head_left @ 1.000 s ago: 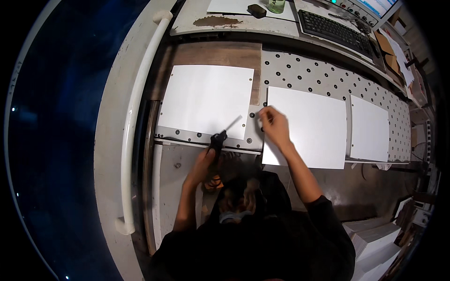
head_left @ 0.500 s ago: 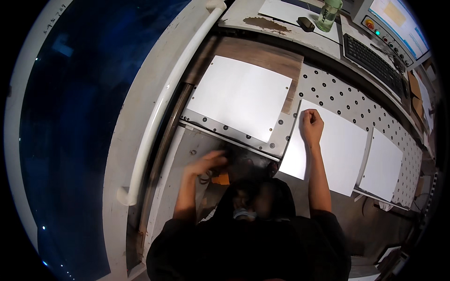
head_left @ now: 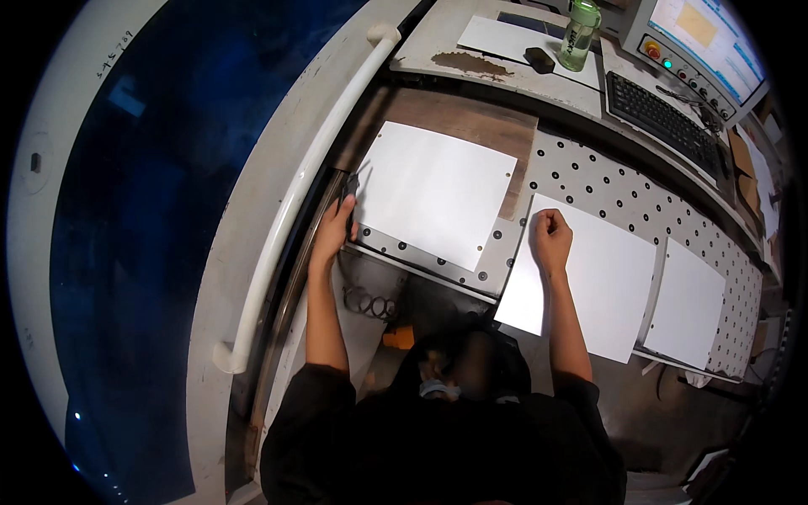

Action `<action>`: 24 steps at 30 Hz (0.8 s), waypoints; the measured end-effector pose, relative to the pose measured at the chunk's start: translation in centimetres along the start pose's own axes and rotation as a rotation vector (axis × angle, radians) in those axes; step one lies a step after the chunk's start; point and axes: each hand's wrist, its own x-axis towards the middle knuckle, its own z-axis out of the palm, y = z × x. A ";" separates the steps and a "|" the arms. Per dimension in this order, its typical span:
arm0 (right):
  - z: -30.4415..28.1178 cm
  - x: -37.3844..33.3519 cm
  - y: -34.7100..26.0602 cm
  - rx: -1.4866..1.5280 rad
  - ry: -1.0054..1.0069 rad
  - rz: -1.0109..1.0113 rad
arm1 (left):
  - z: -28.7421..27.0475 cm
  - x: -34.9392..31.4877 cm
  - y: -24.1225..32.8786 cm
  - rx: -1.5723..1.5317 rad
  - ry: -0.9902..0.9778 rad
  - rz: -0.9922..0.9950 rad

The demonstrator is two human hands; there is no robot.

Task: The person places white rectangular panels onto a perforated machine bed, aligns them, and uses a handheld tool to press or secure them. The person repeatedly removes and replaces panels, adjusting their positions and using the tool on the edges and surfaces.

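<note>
At the left edge of a white sheet [head_left: 438, 194], my left hand [head_left: 333, 229] is wrapped round a black air blow gun [head_left: 352, 187]. Its thin nozzle points up over the sheet's left side. A dark coiled hose [head_left: 369, 303] hangs below that hand, by the table's front edge. My right hand [head_left: 553, 240] is curled closed above a second white sheet [head_left: 602, 286], near its upper left corner. Whatever those fingers may hold is hidden. The first sheet has small holes near its corners and lies partly on a brown wooden board [head_left: 454, 114].
A third white sheet [head_left: 688, 305] lies at the right on the studded grey table [head_left: 589, 181]. Behind stand a keyboard [head_left: 661, 122], a green bottle [head_left: 579, 38] and a monitor panel [head_left: 699, 50]. A white rail [head_left: 290, 202] and dark blue machine cover [head_left: 143, 252] border the left.
My left hand has moved up from the coiled hose to the first sheet's left edge, now with the air blow gun in it. My right hand stays closed over the second sheet.
</note>
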 end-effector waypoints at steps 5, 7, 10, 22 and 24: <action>-0.3 0.0 1.6 0.050 0.016 -0.008 | 3.7 5.9 1.3 -0.022 -0.118 -0.016; -0.4 0.2 2.2 0.095 0.032 0.003 | 5.0 5.8 1.5 -0.073 -0.360 -0.028; -0.3 0.2 1.9 0.049 0.008 0.015 | 8.3 -0.2 3.7 0.134 -0.937 0.034; 1.1 -0.6 1.0 -0.731 -0.191 -0.571 | 19.9 -8.9 16.8 0.449 -1.605 0.249; 1.0 -0.4 1.7 -0.750 -0.208 -0.568 | 21.7 -8.7 18.8 0.415 -1.704 0.337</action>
